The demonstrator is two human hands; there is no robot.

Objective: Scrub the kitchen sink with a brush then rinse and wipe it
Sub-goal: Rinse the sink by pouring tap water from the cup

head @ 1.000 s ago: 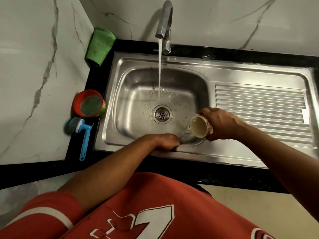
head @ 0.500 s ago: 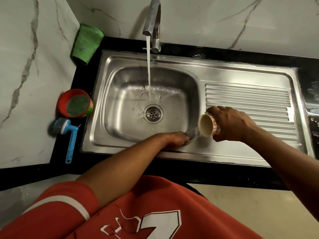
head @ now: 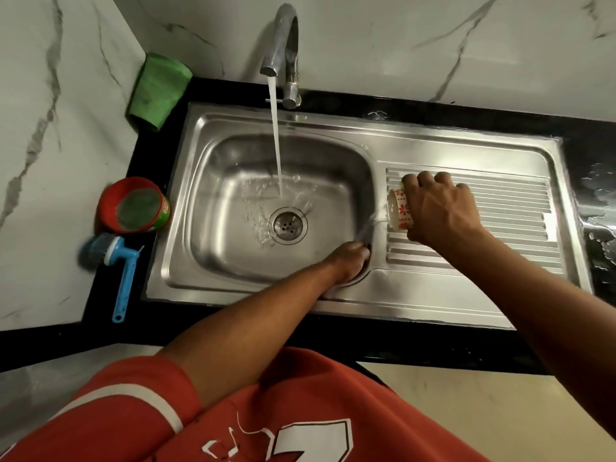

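At the left of the frame we see the blue brush (head: 117,263) lying on the black counter (head: 100,331), below a red tub (head: 133,208) and a green cloth (head: 160,88). Mid-frame, the tap (head: 283,38) runs into the sink (head: 433,148). The left hand (head: 350,261) presses straight fingers into the basin's lower right corner. To its right, the right hand (head: 440,208) grips a tipped cup (head: 398,210), which spills water there.
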